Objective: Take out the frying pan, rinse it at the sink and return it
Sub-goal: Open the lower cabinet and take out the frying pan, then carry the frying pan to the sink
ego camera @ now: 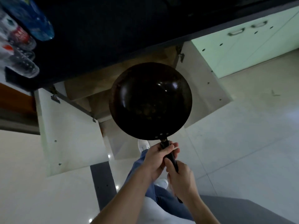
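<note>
A dark round frying pan (150,101) with a black handle is held level in the air in front of an open lower cabinet (90,88). My left hand (156,160) grips the handle close to the pan's rim. Just behind it, my right hand (182,180) holds the handle's rear end. The inside of the pan faces up and shows small brownish specks. The sink is not in view.
Two white cabinet doors (71,135) (202,88) stand swung open on either side of the pan. A dark countertop (113,29) runs above, with several bottles (24,46) at its left end. Pale green cabinets (246,46) lie to the right over a white tiled floor (242,143).
</note>
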### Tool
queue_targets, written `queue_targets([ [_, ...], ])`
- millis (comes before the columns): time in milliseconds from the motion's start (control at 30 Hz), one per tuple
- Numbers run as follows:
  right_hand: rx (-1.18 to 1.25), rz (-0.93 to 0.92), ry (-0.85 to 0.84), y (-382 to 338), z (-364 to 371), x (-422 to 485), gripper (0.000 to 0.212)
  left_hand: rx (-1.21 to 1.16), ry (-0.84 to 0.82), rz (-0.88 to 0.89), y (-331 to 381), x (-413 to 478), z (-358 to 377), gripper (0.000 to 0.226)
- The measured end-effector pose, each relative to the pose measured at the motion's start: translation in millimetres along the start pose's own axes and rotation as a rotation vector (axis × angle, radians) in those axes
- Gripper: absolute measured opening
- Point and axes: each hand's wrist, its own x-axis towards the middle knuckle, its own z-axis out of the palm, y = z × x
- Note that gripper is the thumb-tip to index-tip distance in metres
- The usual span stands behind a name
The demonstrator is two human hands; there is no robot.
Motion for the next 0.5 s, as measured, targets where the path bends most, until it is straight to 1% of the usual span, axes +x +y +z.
queue_targets([
  [100, 0.094, -0.021, 0.044, -19, -11, -23, 0.042, 0.018, -0.04, 0.046, 11, -22, 22, 0.031],
  [200, 0.144, -0.074, 0.079, -47, -26, -40, 0.041, 0.006, -0.054, 0.073, 26, -43, 48, 0.018],
  [267, 0.177, -0.102, 0.105, -62, -37, -49, 0.041, 0.057, -0.083, 0.071, 37, -56, 66, 0.012],
  [400, 0.2, -0.132, 0.185, -87, -54, -51, 0.043, 0.162, -0.146, 0.064, 64, -61, 96, 0.01],
  [500, 0.247, -0.139, 0.244, -109, -70, -50, 0.045, 0.246, -0.218, 0.051, 82, -56, 122, 0.013],
])
